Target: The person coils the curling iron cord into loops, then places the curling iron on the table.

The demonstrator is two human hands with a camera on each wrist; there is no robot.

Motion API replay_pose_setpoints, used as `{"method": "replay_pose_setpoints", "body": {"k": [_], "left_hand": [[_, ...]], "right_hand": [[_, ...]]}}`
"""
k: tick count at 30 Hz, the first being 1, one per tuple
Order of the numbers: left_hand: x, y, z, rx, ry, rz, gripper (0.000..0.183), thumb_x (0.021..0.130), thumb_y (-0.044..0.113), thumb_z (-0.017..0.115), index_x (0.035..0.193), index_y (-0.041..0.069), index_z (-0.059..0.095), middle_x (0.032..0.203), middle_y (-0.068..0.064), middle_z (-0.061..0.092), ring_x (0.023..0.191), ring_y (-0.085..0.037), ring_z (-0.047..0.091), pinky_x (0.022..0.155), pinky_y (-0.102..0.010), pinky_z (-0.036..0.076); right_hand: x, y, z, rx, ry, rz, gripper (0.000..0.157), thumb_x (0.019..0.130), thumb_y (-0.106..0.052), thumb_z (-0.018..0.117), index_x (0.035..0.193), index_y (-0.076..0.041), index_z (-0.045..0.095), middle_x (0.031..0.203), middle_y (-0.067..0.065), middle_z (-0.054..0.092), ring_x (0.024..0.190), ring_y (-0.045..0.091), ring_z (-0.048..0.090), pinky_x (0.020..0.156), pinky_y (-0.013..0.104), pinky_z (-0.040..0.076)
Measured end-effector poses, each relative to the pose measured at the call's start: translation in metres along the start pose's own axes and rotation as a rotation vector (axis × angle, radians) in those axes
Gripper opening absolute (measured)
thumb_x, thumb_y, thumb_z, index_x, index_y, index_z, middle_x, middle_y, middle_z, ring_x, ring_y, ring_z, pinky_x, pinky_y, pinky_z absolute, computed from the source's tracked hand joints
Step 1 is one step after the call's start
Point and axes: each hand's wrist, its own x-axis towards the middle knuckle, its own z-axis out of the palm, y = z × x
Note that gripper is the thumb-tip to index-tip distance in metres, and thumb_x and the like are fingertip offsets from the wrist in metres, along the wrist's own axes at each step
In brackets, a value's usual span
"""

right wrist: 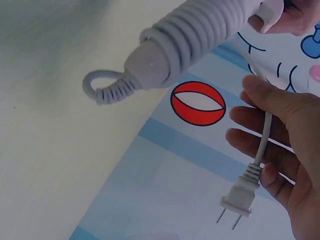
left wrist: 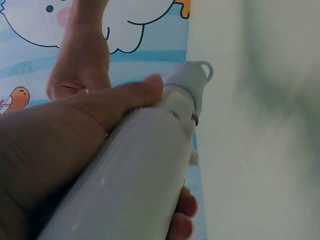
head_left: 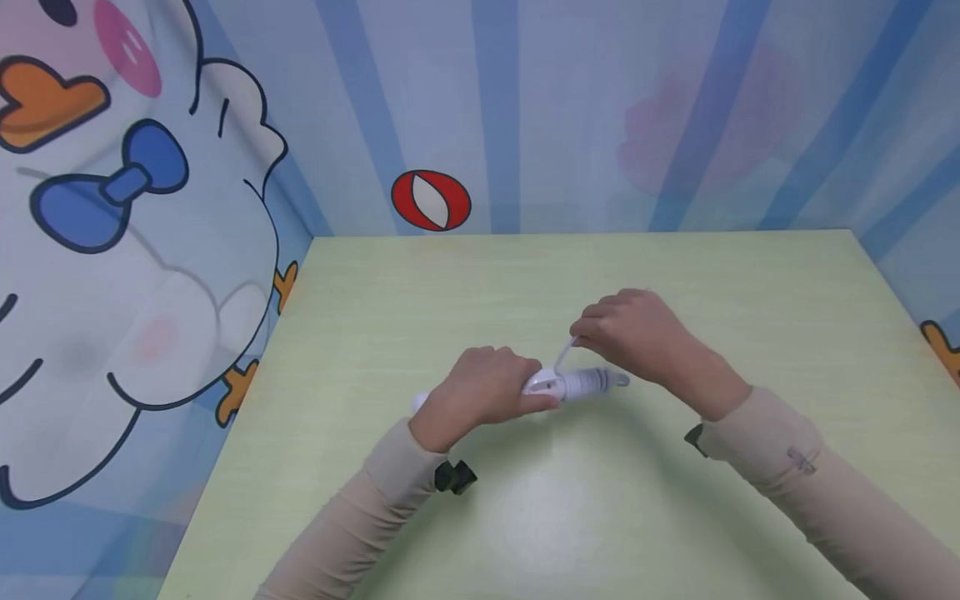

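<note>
My left hand (head_left: 483, 387) grips a long white handheld electric appliance (left wrist: 135, 170) around its body, thumb lying along the top. The appliance is held above the table, its tail end pointing right. A pale power cord (right wrist: 200, 32) is wound in several tight turns around that tail end, with a small loop at the tip. Farther right, my right hand (head_left: 633, 333) pinches the free length of cord between thumb and fingers. The two-pin plug (right wrist: 240, 197) hangs below those fingers in the right wrist view. The appliance's far end is mostly hidden behind my left hand.
A pale yellow-green table (head_left: 525, 283) lies under both hands. Behind it and to the left stands a blue striped wall covering (head_left: 570, 108) printed with a large white cartoon bird and a red ball. Dark wrist mounts (head_left: 455, 477) sit at the cuffs.
</note>
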Motion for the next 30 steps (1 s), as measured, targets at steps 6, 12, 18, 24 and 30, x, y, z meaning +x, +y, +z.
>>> {"method": "replay_pose_setpoints", "body": {"k": [6,12,18,24,30], "left_hand": [[0.008,-0.003,0.007,-0.018,0.068,-0.103,0.044,0.089,0.061,0.051,0.098,0.019,0.058,0.067,0.003,0.054,0.054,-0.011,0.048,0.046,-0.026,0.036],[0.014,-0.009,0.008,-0.103,0.144,-0.201,0.046,0.09,0.063,0.048,0.096,0.017,0.056,0.066,0.001,0.051,0.055,-0.014,0.049,0.046,-0.027,0.035],[0.018,-0.016,0.004,-0.201,0.223,-0.223,0.047,0.091,0.061,0.048,0.096,0.015,0.057,0.066,0.0,0.052,0.054,-0.014,0.049,0.046,-0.026,0.034],[0.017,-0.023,0.002,-0.288,0.26,-0.239,0.044,0.091,0.057,0.052,0.1,0.015,0.058,0.066,-0.001,0.053,0.052,-0.013,0.047,0.046,-0.025,0.033],[0.016,-0.028,-0.001,-0.428,0.251,-0.216,0.042,0.091,0.056,0.054,0.103,0.016,0.059,0.069,-0.001,0.055,0.053,-0.013,0.048,0.047,-0.025,0.034]], "right_hand": [[0.0,-0.01,-0.001,-0.063,-0.008,0.039,0.009,0.078,-0.02,0.079,0.08,-0.015,0.071,0.072,-0.003,0.07,0.056,0.014,0.062,0.051,0.031,0.047],[-0.002,-0.02,0.0,0.02,-0.005,0.171,0.005,0.083,-0.018,0.074,0.086,-0.013,0.073,0.071,-0.001,0.068,0.05,0.013,0.056,0.045,0.029,0.041],[-0.008,-0.029,0.002,0.13,-0.024,0.287,0.014,0.088,-0.016,0.069,0.099,-0.008,0.071,0.078,0.004,0.07,0.051,0.012,0.052,0.046,0.029,0.04],[-0.014,-0.035,0.009,0.286,-0.056,0.375,0.013,0.09,-0.018,0.067,0.099,-0.009,0.07,0.06,-0.005,0.054,0.05,0.007,0.038,0.048,0.025,0.032],[-0.022,-0.039,0.022,0.445,-0.069,0.441,0.01,0.09,-0.016,0.066,0.098,-0.01,0.069,0.067,-0.007,0.058,0.054,0.006,0.04,0.052,0.023,0.035]]}}
